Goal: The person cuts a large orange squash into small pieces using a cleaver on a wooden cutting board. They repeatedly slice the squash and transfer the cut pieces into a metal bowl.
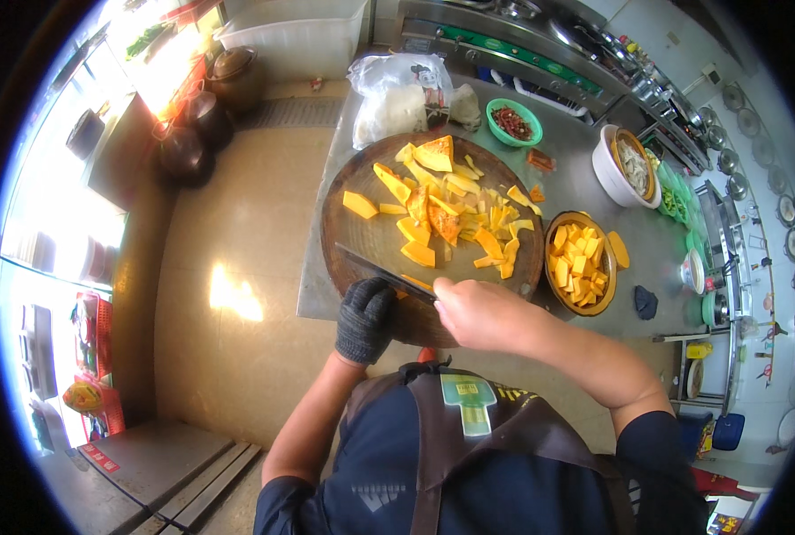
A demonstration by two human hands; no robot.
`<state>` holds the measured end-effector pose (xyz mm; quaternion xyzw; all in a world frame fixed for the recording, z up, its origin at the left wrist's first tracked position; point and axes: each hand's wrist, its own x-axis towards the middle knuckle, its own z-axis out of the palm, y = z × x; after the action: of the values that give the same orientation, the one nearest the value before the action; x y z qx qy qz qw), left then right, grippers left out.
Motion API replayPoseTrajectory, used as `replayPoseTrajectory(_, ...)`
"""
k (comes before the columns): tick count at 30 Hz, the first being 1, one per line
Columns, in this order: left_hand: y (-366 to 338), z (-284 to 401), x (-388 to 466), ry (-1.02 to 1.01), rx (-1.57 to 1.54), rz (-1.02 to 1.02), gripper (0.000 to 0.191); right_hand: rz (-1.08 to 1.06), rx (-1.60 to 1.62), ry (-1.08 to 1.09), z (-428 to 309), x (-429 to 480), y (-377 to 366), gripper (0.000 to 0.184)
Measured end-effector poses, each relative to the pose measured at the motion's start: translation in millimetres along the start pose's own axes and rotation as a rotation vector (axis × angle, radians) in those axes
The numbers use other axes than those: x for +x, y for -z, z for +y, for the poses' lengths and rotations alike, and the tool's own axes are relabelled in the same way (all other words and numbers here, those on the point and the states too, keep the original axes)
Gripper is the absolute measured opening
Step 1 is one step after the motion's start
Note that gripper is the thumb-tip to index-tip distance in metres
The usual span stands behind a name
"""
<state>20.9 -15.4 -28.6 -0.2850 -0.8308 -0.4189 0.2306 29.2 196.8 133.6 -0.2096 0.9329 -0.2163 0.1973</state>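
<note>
My right hand [472, 314] grips the handle of a cleaver [379, 269]. Its dark blade is seen nearly edge-on and slants up to the left over the near part of a round wooden chopping block [354, 234]. In a dark grey knitted glove, my left hand [366, 319] has its fingers bent beside the blade, on a piece of pumpkin [416, 282] that the cleaver partly hides. Farther back on the block lie chunks of pumpkin [416, 231] with thin peel strips [501, 217]. Cut pumpkin pieces [579, 261] fill a brown-rimmed bowl [610, 287] at the right.
The block stands on a steel table [317, 294]. Behind it are a plastic bag [391, 107] and a green bowl of dried chillies [512, 124]. A white basin [608, 174] and a dark cloth [645, 302] are at the right. A steel stove [504, 57] lies beyond.
</note>
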Motion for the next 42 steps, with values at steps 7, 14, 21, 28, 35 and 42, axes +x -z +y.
replayPoseTrajectory(7, 8, -1, 5, 0.039, -0.031, -0.057, 0.036, 0.168, 0.176, -0.061, 41, 11, -23, 0.024)
replayPoseTrajectory(14, 10, 34, 39, 0.87, -1.599, 0.263, 0.063, -0.184, 1.903, -0.314, 60, -2, -37, 0.022)
replayPoseTrajectory(21, 30, 37, 71, 0.828, -1.347, 0.088, 0.071, -0.162, 1.916, -0.217, 68, -9, -63, 0.024)
replayPoseTrajectory(28, 23, -19, 69, 0.83, -0.615, 0.113, 0.029, 0.243, 0.88, -0.508, 63, -69, -12, 0.019)
replayPoseTrajectory(35, 6, -103, 115, 0.129, 0.094, -0.25, 0.031, 0.255, 0.083, -0.414, 22, -71, -3, 0.018)
replayPoseTrajectory(42, 14, -74, 110, -0.092, 0.03, -0.492, 0.051, 0.377, 0.256, -0.379, 17, -92, -6, 0.016)
